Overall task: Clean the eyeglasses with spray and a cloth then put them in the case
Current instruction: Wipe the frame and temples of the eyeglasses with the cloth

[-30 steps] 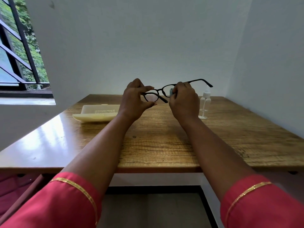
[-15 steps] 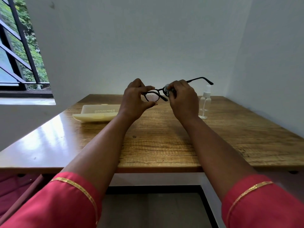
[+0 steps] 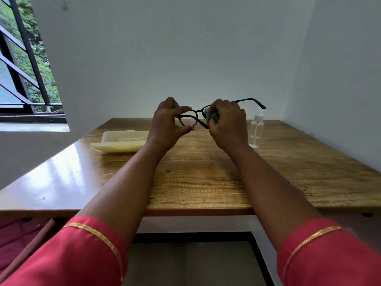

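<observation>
Two bare forearms reach forward from red sleeves, hands raised side by side. The left hand (image 3: 168,122) pinches with thumb and forefinger. The right hand (image 3: 227,125) is curled, knuckles up, its fingertips apparently pinching too, though mostly hidden.

Wood, plastic and cloth on show

Glossy grained wooden table (image 3: 206,182) is reflecting window light at left; clear plastic spray bottle (image 3: 256,131), cream matt-looking case (image 3: 121,141), black eyeglasses (image 3: 198,114), soft grey cloth (image 3: 212,117).
</observation>
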